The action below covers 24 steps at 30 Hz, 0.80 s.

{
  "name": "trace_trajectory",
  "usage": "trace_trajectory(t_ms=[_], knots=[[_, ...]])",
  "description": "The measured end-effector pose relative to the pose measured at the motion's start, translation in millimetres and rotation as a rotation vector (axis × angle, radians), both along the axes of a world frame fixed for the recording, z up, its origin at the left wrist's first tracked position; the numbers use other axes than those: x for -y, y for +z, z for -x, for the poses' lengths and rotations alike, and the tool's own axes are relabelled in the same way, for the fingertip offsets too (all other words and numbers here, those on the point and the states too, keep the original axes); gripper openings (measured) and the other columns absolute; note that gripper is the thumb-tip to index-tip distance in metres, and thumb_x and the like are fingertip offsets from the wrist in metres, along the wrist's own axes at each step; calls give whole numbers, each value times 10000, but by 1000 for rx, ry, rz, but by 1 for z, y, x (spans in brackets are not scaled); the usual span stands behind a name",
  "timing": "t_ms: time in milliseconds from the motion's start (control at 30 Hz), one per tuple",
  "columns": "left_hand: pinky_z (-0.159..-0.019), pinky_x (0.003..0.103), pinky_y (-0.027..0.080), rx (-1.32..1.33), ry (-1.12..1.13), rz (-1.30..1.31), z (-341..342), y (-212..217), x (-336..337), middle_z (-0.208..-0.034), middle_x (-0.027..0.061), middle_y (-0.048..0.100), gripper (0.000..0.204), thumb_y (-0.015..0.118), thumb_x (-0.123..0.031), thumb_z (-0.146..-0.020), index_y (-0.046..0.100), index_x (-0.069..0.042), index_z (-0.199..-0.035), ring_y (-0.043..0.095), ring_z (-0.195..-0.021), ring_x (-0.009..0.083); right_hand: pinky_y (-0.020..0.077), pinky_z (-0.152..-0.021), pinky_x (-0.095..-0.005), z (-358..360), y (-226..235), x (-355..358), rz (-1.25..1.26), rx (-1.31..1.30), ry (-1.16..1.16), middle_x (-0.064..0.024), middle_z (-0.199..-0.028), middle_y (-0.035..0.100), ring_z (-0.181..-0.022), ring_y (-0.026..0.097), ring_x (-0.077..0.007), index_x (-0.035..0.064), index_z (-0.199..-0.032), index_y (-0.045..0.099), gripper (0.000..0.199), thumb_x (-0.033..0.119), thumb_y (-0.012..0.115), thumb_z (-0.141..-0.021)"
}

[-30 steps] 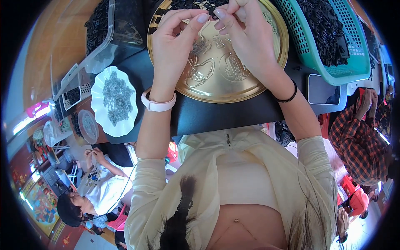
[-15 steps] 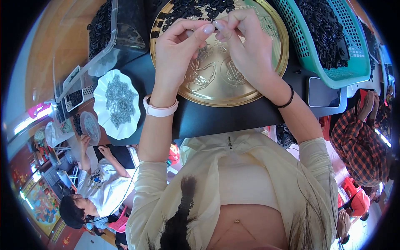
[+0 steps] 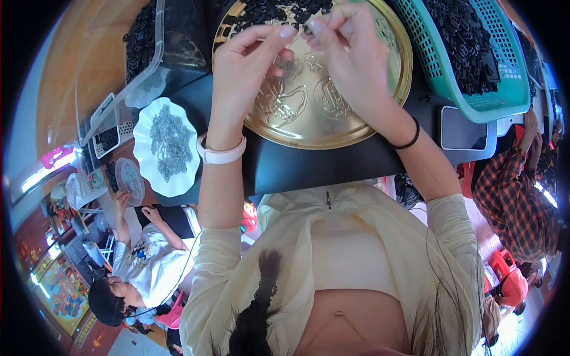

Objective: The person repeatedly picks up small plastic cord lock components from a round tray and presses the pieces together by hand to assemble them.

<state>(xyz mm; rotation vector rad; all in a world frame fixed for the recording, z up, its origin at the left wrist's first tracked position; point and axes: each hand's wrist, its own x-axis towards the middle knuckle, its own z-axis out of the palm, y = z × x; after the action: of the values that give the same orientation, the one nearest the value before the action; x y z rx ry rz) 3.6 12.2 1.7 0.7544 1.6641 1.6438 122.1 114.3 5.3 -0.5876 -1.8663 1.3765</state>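
My left hand [image 3: 246, 71] is above the left side of a round gold tray [image 3: 309, 139], its thumb and forefinger pinched together. Whatever may be between those fingertips is too small to make out. Opposite it, my right hand [image 3: 356, 65] pinches a small black plastic piece [image 3: 308, 28] between thumb and fingers. A narrow gap separates the two hands. Below them on the tray lie thin, shiny wire-like metal pieces [image 3: 282, 104] and another small cluster [image 3: 333, 101]. Many small black plastic pieces [image 3: 279, 10] cover the tray's far part.
A white scalloped dish [image 3: 142, 139] of small silvery parts stands left, near a clear bin [image 3: 159, 47] with black pieces. At right are a green basket [image 3: 472, 113] of black parts and a phone [image 3: 463, 129]. Other people sit on both sides.
My hands, whose fingertips met before, have moved apart. The left has shifted slightly left, and the black piece shows in the right fingertips.
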Motion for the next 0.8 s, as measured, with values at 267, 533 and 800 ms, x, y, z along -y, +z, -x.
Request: trace_trajectory(t_ms=[267, 533, 800], knots=[[-638, 273, 456, -928, -188, 114, 1, 0, 3, -821, 25, 617, 159, 685, -168, -773, 702, -96, -914, 563, -699, 152, 422, -577, -184, 5, -9, -28, 152, -291, -125, -23, -739, 504, -638, 508, -76, 63, -891, 389, 115, 43, 498, -922], [-719, 313, 454, -1149, -457, 25, -38, -13, -7, -850, 25, 610, 194, 682, -200, -755, 710, -126, -932, 547, -786, 215, 413, -569, -175, 1, -1, -38, 239, -355, -102, -55, -779, 540, -640, 507, -60, 65, -927, 388, 98, 73, 484, -936], [-653, 310, 465, -1186, -422, 5, -50, -17, -16, -806, 48, 594, 111, 665, -141, -772, 669, -80, -864, 568, -715, 200, 409, -555, -181, 2, -2, -33, 209, -342, -84, -40, -754, 511, -612, 497, -68, 64, -926, 385, 106, 81, 489, -935]])
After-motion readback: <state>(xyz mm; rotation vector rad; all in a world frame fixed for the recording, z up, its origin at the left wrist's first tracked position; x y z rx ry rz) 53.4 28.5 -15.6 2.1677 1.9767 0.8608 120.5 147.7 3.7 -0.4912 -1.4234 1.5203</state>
